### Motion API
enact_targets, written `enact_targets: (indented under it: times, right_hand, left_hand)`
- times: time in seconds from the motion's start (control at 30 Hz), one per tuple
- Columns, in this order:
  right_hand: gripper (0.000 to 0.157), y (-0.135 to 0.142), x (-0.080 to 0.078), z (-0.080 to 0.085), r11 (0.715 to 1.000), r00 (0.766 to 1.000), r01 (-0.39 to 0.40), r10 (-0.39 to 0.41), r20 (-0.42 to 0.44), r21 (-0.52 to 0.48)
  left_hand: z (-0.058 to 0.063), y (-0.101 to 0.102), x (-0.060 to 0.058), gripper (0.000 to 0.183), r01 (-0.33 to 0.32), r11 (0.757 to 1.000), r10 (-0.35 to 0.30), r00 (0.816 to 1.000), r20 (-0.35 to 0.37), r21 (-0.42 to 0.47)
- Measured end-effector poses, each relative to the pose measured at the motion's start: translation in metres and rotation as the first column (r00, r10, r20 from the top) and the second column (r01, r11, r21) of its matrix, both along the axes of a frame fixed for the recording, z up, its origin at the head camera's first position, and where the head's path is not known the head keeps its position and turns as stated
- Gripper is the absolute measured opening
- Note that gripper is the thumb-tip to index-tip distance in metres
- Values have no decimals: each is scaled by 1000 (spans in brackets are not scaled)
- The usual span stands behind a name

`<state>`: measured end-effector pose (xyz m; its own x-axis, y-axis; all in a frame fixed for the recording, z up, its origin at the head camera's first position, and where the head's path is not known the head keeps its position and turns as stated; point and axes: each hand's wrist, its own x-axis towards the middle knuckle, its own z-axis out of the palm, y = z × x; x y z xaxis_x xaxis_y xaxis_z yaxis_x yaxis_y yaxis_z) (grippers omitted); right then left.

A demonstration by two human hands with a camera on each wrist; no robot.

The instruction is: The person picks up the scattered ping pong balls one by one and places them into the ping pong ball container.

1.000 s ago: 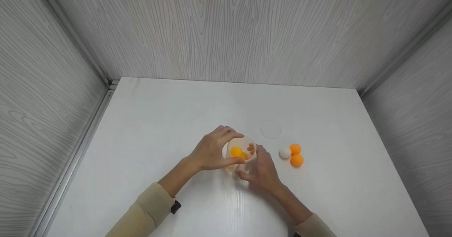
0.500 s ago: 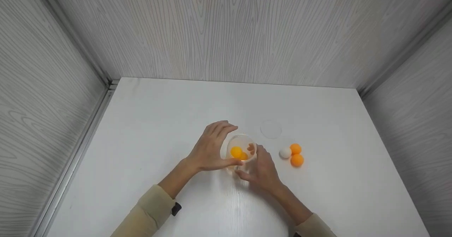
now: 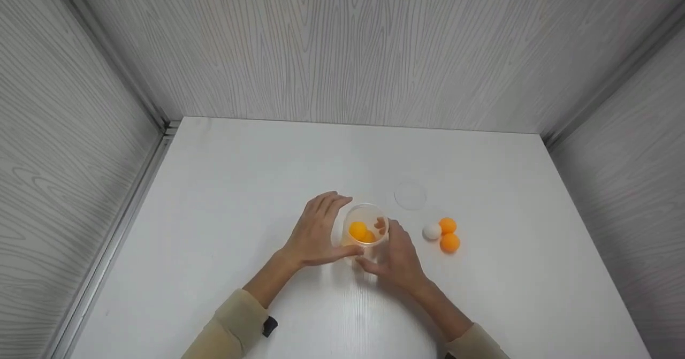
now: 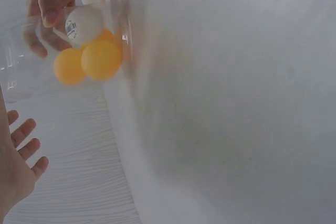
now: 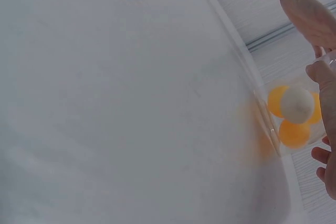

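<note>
A clear round plastic container (image 3: 367,205) stands upright on the white table, its top uncovered. Orange ping-pong balls (image 4: 102,60) and a white ping-pong ball (image 4: 85,25) lie at its bottom in the left wrist view. My right hand (image 3: 401,257) grips the container from the right, fingers curled round the far side and thumb at the front. On the left, my left hand (image 3: 314,237) is spread in a wide C, with its thumb overlapping the near rim in the head view. Its fingers (image 4: 23,132) are straight and apart from the wall.
Right of the container, two orange balls (image 3: 450,243) and a white ball (image 3: 432,231) sit together on the table (image 3: 257,166). A thin transparent disc (image 3: 410,195) lies flat behind them. Wood-grain panels (image 3: 342,48) border the table at the back and sides.
My left hand has loosened from the container's rim and drawn back to the left, its fingers spreading wider. The right hand, container and balls stay where they were.
</note>
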<state>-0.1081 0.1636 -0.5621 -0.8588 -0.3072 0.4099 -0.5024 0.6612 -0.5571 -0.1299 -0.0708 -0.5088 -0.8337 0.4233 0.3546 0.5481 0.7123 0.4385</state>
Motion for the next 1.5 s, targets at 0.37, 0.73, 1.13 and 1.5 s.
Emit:
enact_targets:
  times: [0.37,0.73,1.13,1.5]
  right_hand:
    - [87,-1,-1,-1,1000,999,-1,1,-34,8]
    - [85,-1,0,0,1000,999,11,-10,-48,23]
    - [83,1,1,0,1000,1000,17,-17,-15,8]
    - [87,2,2,1,999,1000,16,-16,4,35]
  left_hand:
    - [-18,8,4,92,-37,999,36,999,30,1]
    - [-28,16,6,97,-74,997,74,997,28,-21]
    - [-28,22,2,95,-109,991,99,987,-127,-78]
    - [-25,22,6,91,-107,988,101,993,-60,-115]
